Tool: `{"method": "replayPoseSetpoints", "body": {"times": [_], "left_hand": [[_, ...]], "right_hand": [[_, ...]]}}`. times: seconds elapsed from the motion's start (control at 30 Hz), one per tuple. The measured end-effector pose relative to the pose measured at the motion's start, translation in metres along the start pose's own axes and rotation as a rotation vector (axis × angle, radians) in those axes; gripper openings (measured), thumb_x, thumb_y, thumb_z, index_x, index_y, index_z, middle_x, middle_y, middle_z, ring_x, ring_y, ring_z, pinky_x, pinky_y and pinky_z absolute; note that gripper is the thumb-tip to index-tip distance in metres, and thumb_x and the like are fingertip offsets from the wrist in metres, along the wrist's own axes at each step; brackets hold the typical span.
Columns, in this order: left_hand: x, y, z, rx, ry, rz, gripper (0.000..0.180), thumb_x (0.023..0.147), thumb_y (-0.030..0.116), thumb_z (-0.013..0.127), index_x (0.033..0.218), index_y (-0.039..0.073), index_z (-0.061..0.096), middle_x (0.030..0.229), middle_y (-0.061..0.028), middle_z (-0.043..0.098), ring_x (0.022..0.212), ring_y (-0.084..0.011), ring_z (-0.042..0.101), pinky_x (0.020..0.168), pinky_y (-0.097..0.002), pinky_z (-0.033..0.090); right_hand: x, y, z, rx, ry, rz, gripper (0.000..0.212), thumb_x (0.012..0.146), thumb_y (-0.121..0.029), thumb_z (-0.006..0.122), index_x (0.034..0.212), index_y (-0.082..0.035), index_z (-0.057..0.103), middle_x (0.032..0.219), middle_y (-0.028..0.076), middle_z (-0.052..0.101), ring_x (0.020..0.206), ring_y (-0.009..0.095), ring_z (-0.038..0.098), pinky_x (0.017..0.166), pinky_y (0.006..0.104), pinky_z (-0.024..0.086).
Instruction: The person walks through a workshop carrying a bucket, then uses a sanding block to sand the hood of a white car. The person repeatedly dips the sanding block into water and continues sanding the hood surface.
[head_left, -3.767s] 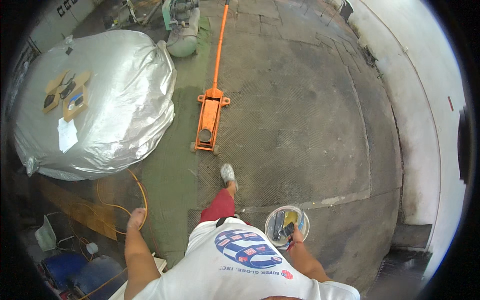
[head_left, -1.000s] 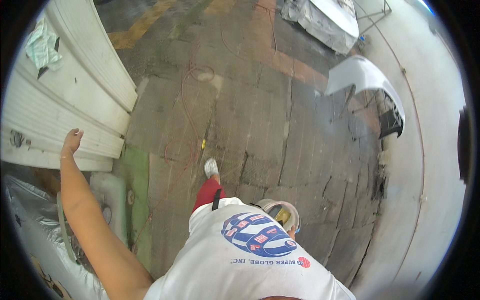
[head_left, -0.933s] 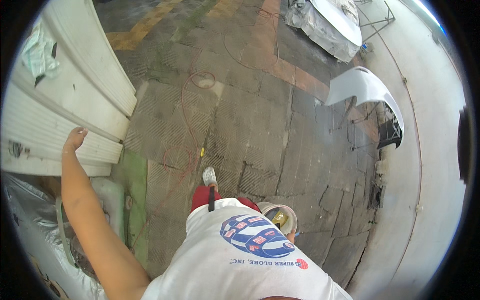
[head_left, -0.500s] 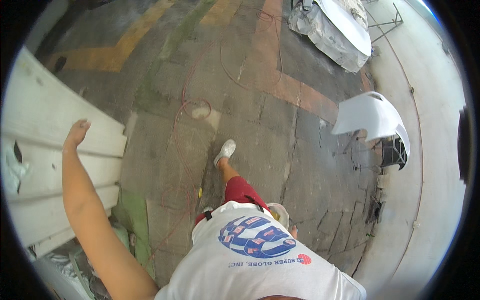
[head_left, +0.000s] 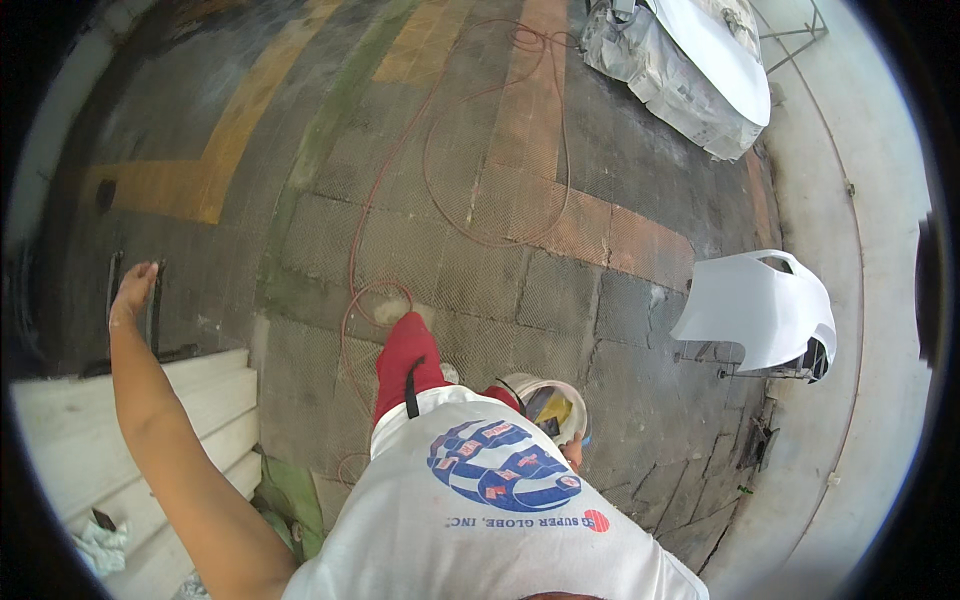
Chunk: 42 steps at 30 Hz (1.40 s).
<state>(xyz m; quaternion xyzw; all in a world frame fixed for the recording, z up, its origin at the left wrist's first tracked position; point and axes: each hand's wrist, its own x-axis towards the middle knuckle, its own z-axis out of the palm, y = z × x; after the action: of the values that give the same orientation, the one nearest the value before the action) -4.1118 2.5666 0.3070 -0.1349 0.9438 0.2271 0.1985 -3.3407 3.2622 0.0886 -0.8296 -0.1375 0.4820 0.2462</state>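
My right hand (head_left: 572, 450), partly hidden by my shirt, is closed on the rim of a whitish bucket (head_left: 578, 408). A yellow piece (head_left: 555, 407) and a small dark block (head_left: 550, 427) lie inside the bucket. My left arm reaches out to the left, and my left hand (head_left: 135, 291) is open with nothing visible in it. Past its fingers, on the floor, stands a thin black metal frame (head_left: 154, 310). Below that hand lies a long pale ridged panel (head_left: 170, 410).
A red hose (head_left: 357, 240) snakes over the grey tiled floor ahead of me. On the right, a white car bumper (head_left: 755, 310) rests on a stand by the white wall (head_left: 870, 400). Farther off is a car part-wrapped in plastic sheeting (head_left: 650, 75). Crumpled plastic (head_left: 102, 548) lies lower left.
I have moved forward: the pale panel, bumper and wrapped car sit lower in view. The bucket and my right hand show more fully. The black frame has come into sight.
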Motion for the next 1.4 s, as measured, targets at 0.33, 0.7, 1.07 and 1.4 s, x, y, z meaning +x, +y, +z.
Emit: {"method": "replayPoseSetpoints", "body": {"times": [0.33, 0.7, 1.07, 1.4], "left_hand": [[0.290, 0.248, -0.025, 0.073, 0.014, -0.066, 0.059, 0.108, 0.040, 0.060, 0.152, 0.001, 0.054, 0.159, -0.0154, 0.053, 0.145, -0.0317, 0.051, 0.118, -0.0442, 0.043], [0.519, 0.638, 0.015, -0.004, -0.010, 0.115, 0.059, 0.108, 0.040, 0.060, 0.154, 0.004, 0.052, 0.155, -0.0153, 0.057, 0.143, -0.0320, 0.053, 0.117, -0.0456, 0.043], [0.752, 0.845, -0.017, 0.279, -0.201, -0.298, 0.072, 0.106, 0.044, 0.065, 0.160, 0.002, 0.043, 0.155, -0.0203, 0.054, 0.138, -0.0331, 0.055, 0.114, -0.0478, 0.044], [0.980, 1.171, -0.005, 0.050, -0.011, -0.021, 0.064, 0.107, 0.042, 0.062, 0.157, 0.005, 0.049, 0.158, -0.0170, 0.054, 0.144, -0.0338, 0.053, 0.118, -0.0480, 0.043]], "right_hand": [[-0.051, -0.150, 0.333, -0.021, 0.059, -0.014, 0.056, 0.095, -0.057, 0.071, 0.110, -0.004, 0.061, 0.082, 0.006, 0.049, 0.066, 0.022, 0.045, 0.058, 0.0407, 0.036], [-0.108, -0.317, 0.644, -0.205, 0.116, 0.100, 0.090, 0.098, -0.071, 0.055, 0.155, -0.001, 0.049, 0.150, 0.020, 0.061, 0.132, 0.035, 0.061, 0.105, 0.0482, 0.051], [-0.184, -0.476, 0.999, -0.048, 0.209, 0.113, 0.062, 0.092, -0.063, 0.070, 0.111, -0.004, 0.062, 0.086, 0.010, 0.054, 0.069, 0.027, 0.053, 0.061, 0.0430, 0.041], [-0.235, -0.629, 1.298, 0.123, 0.029, 0.014, 0.048, 0.093, -0.053, 0.076, 0.095, -0.007, 0.065, 0.062, 0.004, 0.047, 0.043, 0.019, 0.042, 0.043, 0.0380, 0.034]]}}
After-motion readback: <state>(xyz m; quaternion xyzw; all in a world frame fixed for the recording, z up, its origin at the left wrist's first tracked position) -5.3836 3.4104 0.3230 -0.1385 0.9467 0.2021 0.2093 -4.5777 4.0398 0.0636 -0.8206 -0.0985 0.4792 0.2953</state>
